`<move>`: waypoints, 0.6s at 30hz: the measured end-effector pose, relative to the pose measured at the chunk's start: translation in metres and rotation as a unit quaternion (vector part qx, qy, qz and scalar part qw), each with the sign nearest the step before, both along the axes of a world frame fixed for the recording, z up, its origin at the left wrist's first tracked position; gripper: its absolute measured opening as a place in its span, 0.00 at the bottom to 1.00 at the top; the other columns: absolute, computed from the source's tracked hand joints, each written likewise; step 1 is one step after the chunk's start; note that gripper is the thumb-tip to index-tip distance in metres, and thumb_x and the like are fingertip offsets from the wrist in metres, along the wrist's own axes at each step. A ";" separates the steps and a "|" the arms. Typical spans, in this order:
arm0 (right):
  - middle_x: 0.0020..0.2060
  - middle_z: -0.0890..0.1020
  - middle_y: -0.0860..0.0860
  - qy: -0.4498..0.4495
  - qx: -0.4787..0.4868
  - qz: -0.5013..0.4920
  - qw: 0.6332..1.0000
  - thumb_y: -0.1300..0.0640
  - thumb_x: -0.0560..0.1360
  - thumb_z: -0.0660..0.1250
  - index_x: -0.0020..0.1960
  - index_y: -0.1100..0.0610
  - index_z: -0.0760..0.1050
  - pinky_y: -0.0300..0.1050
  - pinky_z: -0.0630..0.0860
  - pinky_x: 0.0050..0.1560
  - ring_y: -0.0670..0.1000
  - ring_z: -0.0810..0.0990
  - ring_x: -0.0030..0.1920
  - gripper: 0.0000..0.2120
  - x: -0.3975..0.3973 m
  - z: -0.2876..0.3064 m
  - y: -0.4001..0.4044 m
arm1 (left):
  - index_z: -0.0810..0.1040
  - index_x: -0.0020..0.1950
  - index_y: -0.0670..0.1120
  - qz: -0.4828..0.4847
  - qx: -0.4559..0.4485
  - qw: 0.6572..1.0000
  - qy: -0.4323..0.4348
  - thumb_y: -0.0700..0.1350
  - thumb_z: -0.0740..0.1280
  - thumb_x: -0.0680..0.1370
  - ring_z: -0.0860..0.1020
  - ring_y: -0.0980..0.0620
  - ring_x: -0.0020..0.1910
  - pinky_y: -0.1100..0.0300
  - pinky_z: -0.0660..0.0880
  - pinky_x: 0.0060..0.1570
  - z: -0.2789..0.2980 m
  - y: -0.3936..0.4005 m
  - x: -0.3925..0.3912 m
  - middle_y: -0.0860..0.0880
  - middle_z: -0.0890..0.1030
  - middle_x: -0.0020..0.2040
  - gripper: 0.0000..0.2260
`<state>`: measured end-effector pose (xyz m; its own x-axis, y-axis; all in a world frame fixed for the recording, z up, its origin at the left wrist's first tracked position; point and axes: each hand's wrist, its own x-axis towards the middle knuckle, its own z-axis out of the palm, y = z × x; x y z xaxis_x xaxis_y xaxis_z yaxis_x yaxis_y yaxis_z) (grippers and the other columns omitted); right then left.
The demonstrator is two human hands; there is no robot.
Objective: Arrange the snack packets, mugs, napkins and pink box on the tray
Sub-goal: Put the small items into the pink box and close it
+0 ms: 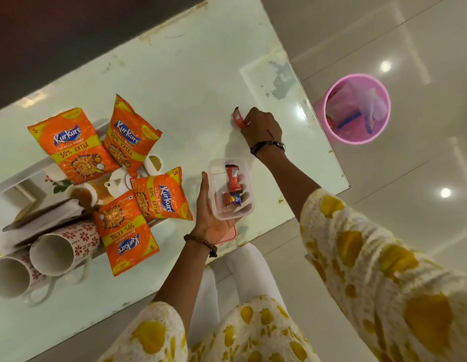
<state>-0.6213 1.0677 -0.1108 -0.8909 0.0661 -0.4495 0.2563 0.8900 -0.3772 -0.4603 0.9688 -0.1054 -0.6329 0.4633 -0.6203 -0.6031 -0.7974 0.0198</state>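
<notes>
My left hand (211, 218) holds a clear plastic box (231, 189) from below; a few small red and blue sachets lie inside it, and its pink lid (228, 237) shows under my palm. My right hand (261, 126) reaches further out over the table and pinches a small red sachet (237, 118) on the tabletop. To the left, several orange Kurkure packets (70, 145) rest on a white tray (26, 171). Two white mugs with red flowers (54, 253) lie on their sides at the tray's near end, beside folded napkins (44, 218).
The pale glass table (175, 82) has its right edge just beyond my right hand. A pink bin (356, 108) with wrappers in it stands on the glossy floor past that edge. A small teapot and cups (114, 182) sit among the packets.
</notes>
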 end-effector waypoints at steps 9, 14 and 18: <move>0.31 0.79 0.44 0.018 -0.193 -0.050 0.980 0.52 0.71 0.67 0.39 0.55 0.78 0.41 0.74 0.41 0.46 0.78 0.36 0.06 0.088 0.101 0.013 | 0.71 0.64 0.47 0.020 -0.059 0.996 -0.057 0.69 0.57 0.70 0.83 0.47 0.44 0.54 0.81 0.43 0.004 0.007 -0.001 0.45 0.81 0.51 0.33; 0.44 0.83 0.56 -0.083 -0.140 0.030 0.986 0.54 0.73 0.65 0.45 0.56 0.80 0.46 0.75 0.44 0.56 0.79 0.45 0.08 0.136 0.107 -0.007 | 0.71 0.67 0.47 0.057 -0.041 0.997 -0.037 0.65 0.59 0.72 0.81 0.48 0.53 0.51 0.80 0.48 0.011 0.006 0.005 0.47 0.83 0.54 0.30; 0.44 0.81 0.57 -0.004 -0.127 0.072 0.989 0.52 0.75 0.62 0.44 0.60 0.81 0.48 0.73 0.41 0.56 0.76 0.46 0.14 0.142 0.105 -0.013 | 0.78 0.60 0.47 0.073 -0.048 0.996 -0.021 0.63 0.69 0.66 0.82 0.47 0.52 0.50 0.81 0.48 0.013 0.002 0.018 0.46 0.83 0.53 0.28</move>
<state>-0.4792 1.0551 -0.0060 -0.8790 -0.1771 -0.4427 0.1375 0.7949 -0.5910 -0.4426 0.9703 -0.0920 -0.6617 0.3068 -0.6841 -0.4835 -0.8720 0.0766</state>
